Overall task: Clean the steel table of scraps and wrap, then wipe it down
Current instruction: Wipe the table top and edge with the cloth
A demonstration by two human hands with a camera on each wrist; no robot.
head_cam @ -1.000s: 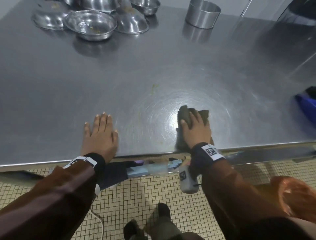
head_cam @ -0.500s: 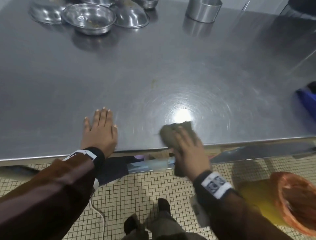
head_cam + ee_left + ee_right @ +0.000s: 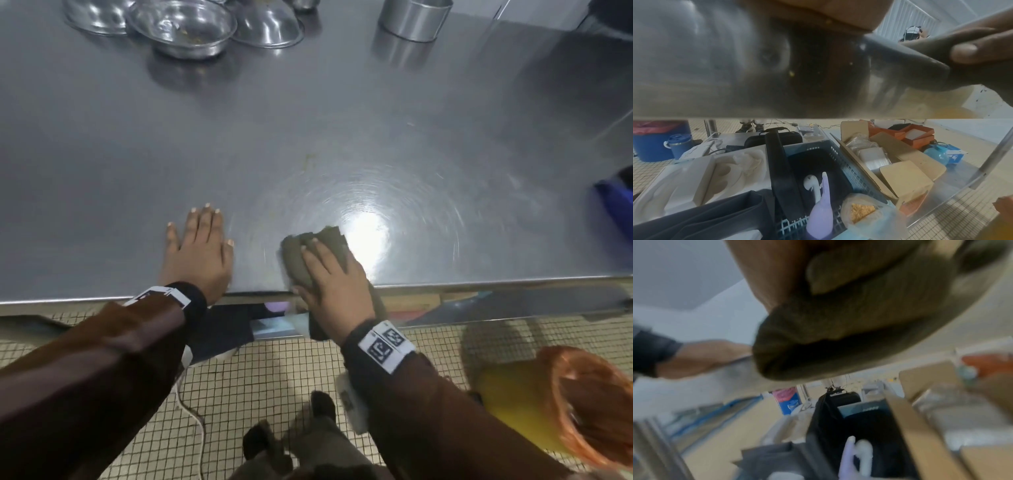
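Note:
My left hand (image 3: 200, 240) lies flat, fingers straight, on the steel table (image 3: 308, 120) near its front edge. To its right, my right hand (image 3: 325, 270) presses an olive-green cloth (image 3: 301, 253) onto the table with straight fingers. The cloth's tail hangs over the front edge under my wrist. A faint greenish smear (image 3: 310, 157) sits beyond the hands. In the right wrist view the cloth (image 3: 838, 337) bulges under my palm, blurred. The left wrist view shows my thumb (image 3: 966, 50) at the table's edge.
Steel bowls (image 3: 181, 27) and a steel canister (image 3: 414, 17) stand at the back. A blue object (image 3: 616, 205) sits at the right edge. An orange-lined bin (image 3: 589, 411) stands on the tiled floor. The shelf below holds a blue basket (image 3: 838, 162) and cardboard boxes (image 3: 900, 162).
My right hand has slid the cloth leftward along the front edge, closer to my left hand. The left hand has stayed flat in place.

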